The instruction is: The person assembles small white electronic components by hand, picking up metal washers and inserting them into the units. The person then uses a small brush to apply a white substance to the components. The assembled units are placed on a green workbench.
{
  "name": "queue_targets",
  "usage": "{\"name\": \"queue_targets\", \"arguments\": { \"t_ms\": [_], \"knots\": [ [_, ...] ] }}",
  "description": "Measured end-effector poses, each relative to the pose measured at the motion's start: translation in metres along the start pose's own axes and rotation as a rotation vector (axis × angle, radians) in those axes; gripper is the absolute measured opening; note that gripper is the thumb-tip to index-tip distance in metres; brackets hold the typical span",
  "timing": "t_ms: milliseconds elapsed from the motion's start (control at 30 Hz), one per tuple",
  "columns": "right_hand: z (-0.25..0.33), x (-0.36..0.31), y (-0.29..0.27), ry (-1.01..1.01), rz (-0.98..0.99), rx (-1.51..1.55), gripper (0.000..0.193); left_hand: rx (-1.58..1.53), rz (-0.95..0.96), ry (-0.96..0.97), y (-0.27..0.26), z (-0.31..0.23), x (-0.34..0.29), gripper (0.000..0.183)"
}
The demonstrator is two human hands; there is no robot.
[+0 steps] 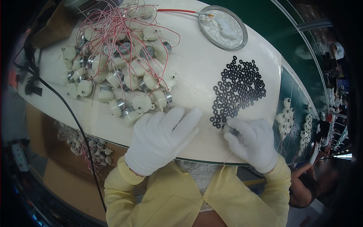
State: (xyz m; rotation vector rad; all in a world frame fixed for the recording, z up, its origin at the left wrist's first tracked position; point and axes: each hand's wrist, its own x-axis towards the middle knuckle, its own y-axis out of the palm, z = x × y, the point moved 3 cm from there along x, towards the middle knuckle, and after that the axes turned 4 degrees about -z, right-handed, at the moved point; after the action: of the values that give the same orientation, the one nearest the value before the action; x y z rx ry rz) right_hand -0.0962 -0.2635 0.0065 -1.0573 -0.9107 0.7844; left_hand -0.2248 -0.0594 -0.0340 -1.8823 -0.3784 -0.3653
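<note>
My left hand (160, 138), in a white glove, lies over the table with its fingers stretched out, close to the front of a heap of small motors (143, 103) with cream plastic caps and red and white wires. Nothing shows in its fingers. My gloved right hand (252, 143) is closed around a small motor (233, 131), mostly hidden by the fingers; a thin reddish wire trails below it. Just beyond that hand spreads a patch of small black rubber rings (242, 81), some almost touching the fingertips.
A round metal dish (244, 39) of whitish paste stands at the back, a red-handled brush (177, 10) resting on its rim. Cardboard boxes (72, 185) are below left, beside a black cable (70, 109). More capped motors (285, 119) stand on the green surface at right. Another person (304, 185) sits lower right.
</note>
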Motion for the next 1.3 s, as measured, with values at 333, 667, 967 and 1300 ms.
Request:
{"name": "queue_targets", "arguments": {
  "t_ms": [333, 667, 967, 1300],
  "knots": [
    [-0.007, -0.011, -0.018, 0.044, 0.191, 0.007, 0.023, -0.024, 0.042, -0.006, -0.005, -0.003, 0.006, 0.054],
    [-0.056, -0.062, -0.018, 0.360, 0.013, -0.219, 0.022, -0.053, 0.065, -0.007, -0.005, -0.005, 0.005, 0.054],
    [-0.033, -0.050, -0.022, 0.326, -0.073, -0.094, 0.043, -0.052, 0.100, -0.020, -0.003, -0.005, 0.005, 0.055],
    [-0.102, -0.118, -0.135, 0.654, -0.075, -0.053, 0.043, -0.005, 0.018, 0.058, 0.000, -0.003, -0.002, 0.059]
  ]
}}
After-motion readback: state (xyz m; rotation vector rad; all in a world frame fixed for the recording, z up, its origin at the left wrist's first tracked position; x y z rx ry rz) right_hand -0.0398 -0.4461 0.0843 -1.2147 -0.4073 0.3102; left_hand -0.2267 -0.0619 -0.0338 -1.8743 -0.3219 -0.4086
